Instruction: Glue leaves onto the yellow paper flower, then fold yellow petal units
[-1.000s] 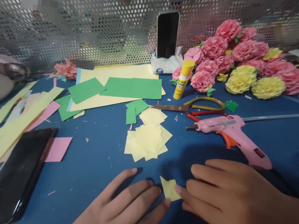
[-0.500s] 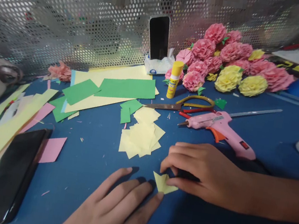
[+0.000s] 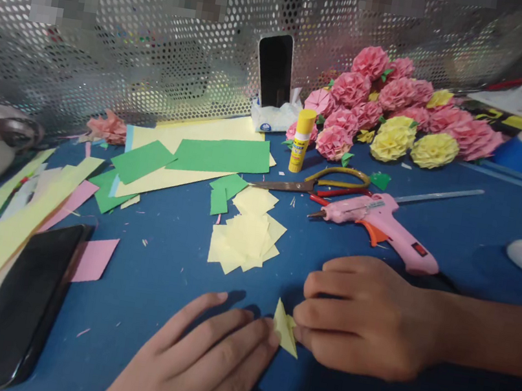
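A small folded piece of pale yellow paper (image 3: 285, 331) stands between my two hands, one point up and another toward the lower right. My right hand (image 3: 365, 319) is closed, its fingers curled, pinching the paper's right side; the thumb tip is partly hidden. Fingers outstretched on the table, my left hand (image 3: 212, 358) touches the paper's left edge with its fingertips. Just beyond lies a loose pile of yellow paper squares (image 3: 248, 236). A pink glue gun (image 3: 384, 224) with a clear glue stick rests past my right hand, near scissors (image 3: 326, 182).
Pink and yellow paper flowers (image 3: 377, 102) are heaped at the back right. A glue stick (image 3: 301, 143) stands near a propped phone (image 3: 274, 70). Green sheets (image 3: 222, 156), paper strips (image 3: 42, 215) and a black phone (image 3: 19, 303) lie left. A perforated metal screen (image 3: 90, 59) runs behind.
The folded paper has turned from lying flat to standing up on edge. My right hand has shifted rightward and its fingers have curled in. My left fingertips have drawn closer together.
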A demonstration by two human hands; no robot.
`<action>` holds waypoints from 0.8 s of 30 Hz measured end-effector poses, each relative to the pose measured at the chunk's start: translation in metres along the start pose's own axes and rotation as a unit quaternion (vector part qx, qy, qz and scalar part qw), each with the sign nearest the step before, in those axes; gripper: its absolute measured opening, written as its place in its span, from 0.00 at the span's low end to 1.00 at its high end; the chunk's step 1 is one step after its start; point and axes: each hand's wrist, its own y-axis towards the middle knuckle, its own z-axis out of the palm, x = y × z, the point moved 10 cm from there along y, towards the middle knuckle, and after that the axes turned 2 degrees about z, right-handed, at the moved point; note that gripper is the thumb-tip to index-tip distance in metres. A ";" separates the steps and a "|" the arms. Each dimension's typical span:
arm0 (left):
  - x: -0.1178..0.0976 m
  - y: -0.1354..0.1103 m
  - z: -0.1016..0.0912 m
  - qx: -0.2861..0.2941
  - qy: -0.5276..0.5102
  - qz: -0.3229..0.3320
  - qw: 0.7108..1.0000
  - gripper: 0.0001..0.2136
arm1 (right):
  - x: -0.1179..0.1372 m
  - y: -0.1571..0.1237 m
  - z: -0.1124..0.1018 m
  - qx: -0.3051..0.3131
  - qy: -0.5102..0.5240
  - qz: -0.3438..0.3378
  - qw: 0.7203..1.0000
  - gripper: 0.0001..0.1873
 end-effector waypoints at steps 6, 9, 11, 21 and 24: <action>-0.004 0.003 0.012 0.038 0.023 0.042 0.998 0.15 | -0.010 -0.004 0.001 0.028 -0.009 -0.027 0.999 0.11; -0.004 0.003 0.014 0.041 0.028 0.047 0.998 0.16 | -0.022 -0.005 -0.001 0.015 -0.002 0.022 1.000 0.13; -0.005 0.002 0.014 0.036 0.027 0.049 0.998 0.16 | -0.027 -0.005 0.001 0.012 0.011 0.061 0.998 0.12; 0.002 -0.003 0.014 0.030 0.040 0.001 0.999 0.16 | -0.029 -0.006 0.035 0.077 0.145 0.190 0.968 0.10; 0.002 -0.004 0.013 0.017 0.037 0.000 0.999 0.16 | -0.025 -0.002 0.031 0.059 0.129 0.168 0.976 0.13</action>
